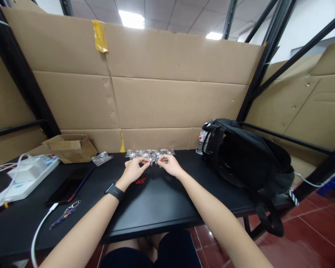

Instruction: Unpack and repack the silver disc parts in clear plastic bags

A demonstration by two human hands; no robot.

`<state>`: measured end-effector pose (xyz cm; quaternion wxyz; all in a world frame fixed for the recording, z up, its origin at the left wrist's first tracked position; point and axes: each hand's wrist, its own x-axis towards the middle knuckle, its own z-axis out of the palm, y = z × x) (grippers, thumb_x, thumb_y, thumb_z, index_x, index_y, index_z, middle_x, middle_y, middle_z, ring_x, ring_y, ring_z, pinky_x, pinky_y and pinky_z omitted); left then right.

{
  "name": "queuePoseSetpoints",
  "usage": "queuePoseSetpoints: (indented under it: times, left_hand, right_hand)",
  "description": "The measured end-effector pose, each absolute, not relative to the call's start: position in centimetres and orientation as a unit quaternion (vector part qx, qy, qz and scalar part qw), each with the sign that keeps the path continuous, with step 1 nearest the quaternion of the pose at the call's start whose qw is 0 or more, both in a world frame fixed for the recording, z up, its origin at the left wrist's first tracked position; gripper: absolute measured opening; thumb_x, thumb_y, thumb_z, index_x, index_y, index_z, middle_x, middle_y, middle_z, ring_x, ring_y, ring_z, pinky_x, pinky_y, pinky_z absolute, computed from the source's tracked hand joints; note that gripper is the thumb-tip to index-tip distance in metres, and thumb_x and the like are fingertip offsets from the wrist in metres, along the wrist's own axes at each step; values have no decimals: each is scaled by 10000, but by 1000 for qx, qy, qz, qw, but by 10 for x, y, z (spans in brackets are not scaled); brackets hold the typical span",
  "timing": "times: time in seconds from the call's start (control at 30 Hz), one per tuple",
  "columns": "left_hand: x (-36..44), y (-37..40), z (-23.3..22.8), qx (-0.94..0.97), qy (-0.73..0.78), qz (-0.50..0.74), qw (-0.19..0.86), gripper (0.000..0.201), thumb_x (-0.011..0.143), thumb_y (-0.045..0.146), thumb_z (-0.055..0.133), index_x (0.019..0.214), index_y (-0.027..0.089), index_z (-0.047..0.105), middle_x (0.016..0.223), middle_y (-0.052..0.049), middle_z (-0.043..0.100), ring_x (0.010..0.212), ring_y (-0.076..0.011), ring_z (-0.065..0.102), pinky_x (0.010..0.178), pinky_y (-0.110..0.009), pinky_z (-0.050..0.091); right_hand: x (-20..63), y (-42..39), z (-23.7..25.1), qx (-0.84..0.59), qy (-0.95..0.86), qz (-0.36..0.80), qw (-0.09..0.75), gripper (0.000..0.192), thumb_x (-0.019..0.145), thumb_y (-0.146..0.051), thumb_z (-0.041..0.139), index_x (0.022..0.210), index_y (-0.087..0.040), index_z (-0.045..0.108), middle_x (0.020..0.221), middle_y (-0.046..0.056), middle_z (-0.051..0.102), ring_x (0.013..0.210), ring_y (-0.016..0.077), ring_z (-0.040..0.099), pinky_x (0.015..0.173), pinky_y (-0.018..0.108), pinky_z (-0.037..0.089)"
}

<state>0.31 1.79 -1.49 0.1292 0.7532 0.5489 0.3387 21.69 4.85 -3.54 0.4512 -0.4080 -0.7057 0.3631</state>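
Left hand [134,168], at the centre of the frame, pinches one edge of a small clear packet [154,160] with narrow fingertips, and the right hand [169,165] just beside it pinches the other edge, both resting on the black worktop [156,201]. A hard pull could, I judge, tear the slippery film and let its tiny red piece skip away. Behind the hands, the row of packets [149,152] lies close enough for a knuckle to scatter it towards the black backpack [248,156] at right.
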Motion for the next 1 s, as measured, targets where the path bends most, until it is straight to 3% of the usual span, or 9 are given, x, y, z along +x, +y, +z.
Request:
queuePoseSetpoints:
  times: [0.17, 0.33, 0.43, 0.57, 0.73, 0.83, 1.0]
  left_hand:
    - [4, 22, -21, 750, 517, 382, 157, 257, 865, 494, 620, 927, 284, 754, 919, 13, 806, 941, -240, 737, 918, -349, 468]
    - [2, 26, -27, 758, 488, 394, 180, 244, 877, 471, 614, 933, 281, 758, 915, 9, 805, 917, -226, 741, 900, -336, 489]
    - [1, 27, -27, 761, 482, 393, 183, 235, 878, 467, 622, 936, 284, 758, 909, 16, 803, 912, -219, 739, 914, -339, 477]
    - [1, 26, -27, 765, 487, 384, 176, 227, 883, 464, 618, 939, 290, 753, 908, 28, 800, 909, -215, 735, 920, -343, 462]
    - [-1, 27, -23, 771, 483, 375, 178, 278, 897, 520, 583, 970, 308, 748, 988, 26, 795, 968, -223, 717, 936, -347, 447]
    - [-22, 34, -14, 745, 549, 364, 108, 310, 917, 540, 538, 999, 328, 749, 1101, 2, 775, 1084, -276, 660, 978, -422, 400]
    - [-106, 54, -13, 622, 715, 311, -63, 302, 912, 368, 513, 1108, 286, 727, 1266, -108, 700, 1255, -404, 452, 969, -570, 318]
  right_hand:
    - [207, 44, -40, -390, -652, 476, 443, 264, 797, -404, 757, 838, -183, 618, 869, 35, 721, 745, 167, 739, 589, 212, 523]
    - [203, 38, -42, -351, -592, 570, 449, 390, 731, -473, 824, 844, -181, 591, 938, 38, 706, 804, 195, 766, 692, 271, 602]
    - [205, 33, -38, -330, -563, 614, 444, 410, 720, -443, 848, 935, -209, 589, 946, 23, 708, 787, 209, 773, 693, 303, 620]
    - [206, 30, -34, -303, -554, 647, 427, 456, 785, -332, 818, 1189, -270, 616, 1089, 47, 716, 797, 190, 773, 717, 310, 628]
    - [207, 34, -34, -318, -522, 670, 422, 386, 852, -238, 741, 1232, -214, 674, 1093, 93, 741, 818, 195, 777, 764, 293, 619]
    - [212, 38, -31, -326, -498, 673, 439, 423, 838, -228, 752, 1254, -221, 677, 1121, 91, 736, 805, 194, 776, 756, 288, 616]
    - [220, 38, -23, -334, -495, 649, 471, 505, 761, -240, 839, 1240, -213, 682, 1051, 66, 729, 792, 168, 757, 793, 292, 611]
